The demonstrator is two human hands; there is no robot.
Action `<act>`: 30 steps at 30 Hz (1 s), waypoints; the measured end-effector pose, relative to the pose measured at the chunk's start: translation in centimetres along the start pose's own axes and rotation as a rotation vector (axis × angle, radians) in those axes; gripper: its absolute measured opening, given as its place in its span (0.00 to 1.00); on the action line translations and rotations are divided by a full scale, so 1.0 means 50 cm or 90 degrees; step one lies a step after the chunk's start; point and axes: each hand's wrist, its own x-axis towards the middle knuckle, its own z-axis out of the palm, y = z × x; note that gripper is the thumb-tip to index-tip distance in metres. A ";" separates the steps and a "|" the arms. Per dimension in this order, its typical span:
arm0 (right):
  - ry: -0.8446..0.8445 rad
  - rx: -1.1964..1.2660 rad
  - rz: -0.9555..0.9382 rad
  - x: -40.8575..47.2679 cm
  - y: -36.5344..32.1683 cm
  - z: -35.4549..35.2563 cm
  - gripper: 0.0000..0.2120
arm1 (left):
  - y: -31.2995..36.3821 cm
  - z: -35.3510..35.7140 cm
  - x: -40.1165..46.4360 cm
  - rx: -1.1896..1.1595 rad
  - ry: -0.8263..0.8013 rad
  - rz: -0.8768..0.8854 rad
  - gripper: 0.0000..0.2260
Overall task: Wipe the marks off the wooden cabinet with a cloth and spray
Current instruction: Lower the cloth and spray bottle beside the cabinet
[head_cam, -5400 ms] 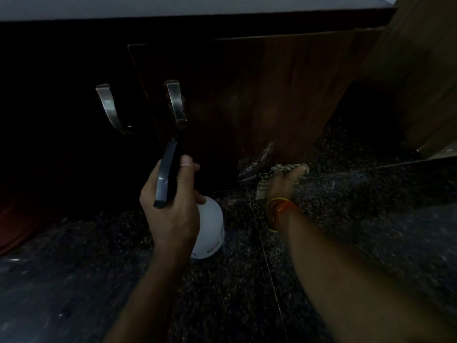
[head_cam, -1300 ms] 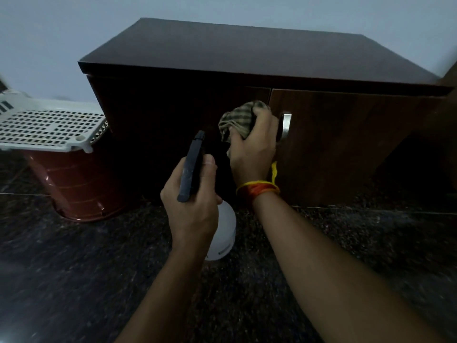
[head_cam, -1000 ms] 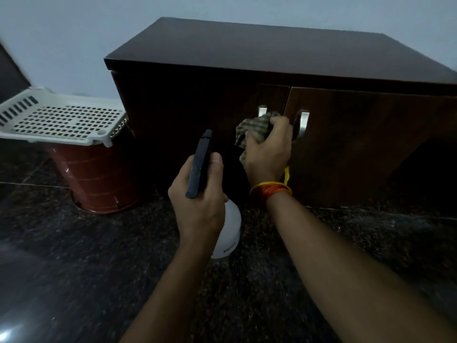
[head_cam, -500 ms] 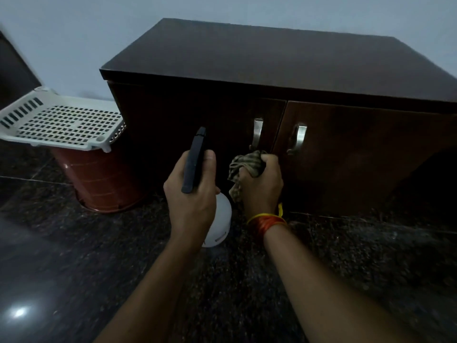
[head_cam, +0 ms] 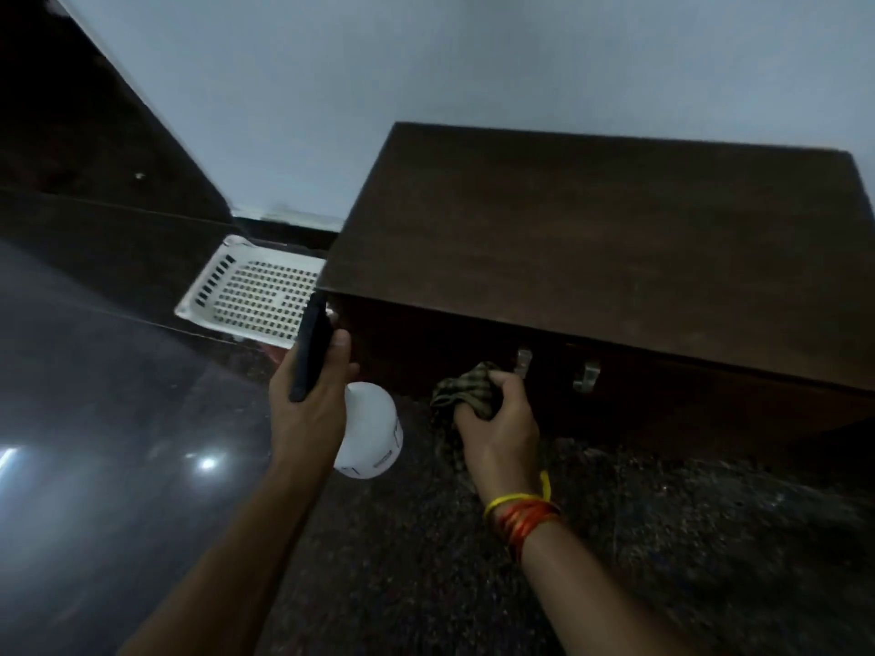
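A person's left hand (head_cam: 308, 414) grips a white spray bottle (head_cam: 371, 430); the right hand (head_cam: 497, 419) bunches a checked cloth (head_cam: 466, 390) beside the dark wooden cabinet (head_cam: 592, 239), where dim light could hide remaining marks.

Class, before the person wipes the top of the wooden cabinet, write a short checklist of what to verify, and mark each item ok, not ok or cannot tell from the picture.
1. Cloth in hand: ok. The right hand grips the checked cloth, bunched.
2. Spray ready: ok. The left hand holds the spray bottle.
3. Nozzle aimed at the cabinet: cannot tell, the nozzle is hidden.
4. Cabinet top free of objects: ok, nothing lies on it.
5. Marks located: cannot tell, the light is dim.
6. Doors shut: ok, both handles sit level.
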 end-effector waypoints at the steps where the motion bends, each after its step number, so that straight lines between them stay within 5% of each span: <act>1: -0.012 -0.002 0.003 -0.009 -0.029 0.006 0.19 | 0.026 -0.017 0.011 0.009 0.009 0.001 0.10; 5: -0.048 0.014 -0.011 -0.032 -0.150 0.057 0.19 | 0.102 -0.092 0.083 0.012 0.053 0.007 0.16; 13: -0.112 0.037 -0.021 -0.005 -0.313 0.278 0.16 | 0.129 -0.219 0.300 0.018 0.037 0.033 0.11; 25: 0.036 -0.064 0.090 0.173 -0.330 0.600 0.21 | 0.020 -0.272 0.618 -0.005 -0.078 -0.022 0.04; 30: 0.066 -0.070 0.152 0.221 -0.299 0.645 0.23 | -0.047 -0.265 0.681 0.022 -0.125 -0.060 0.11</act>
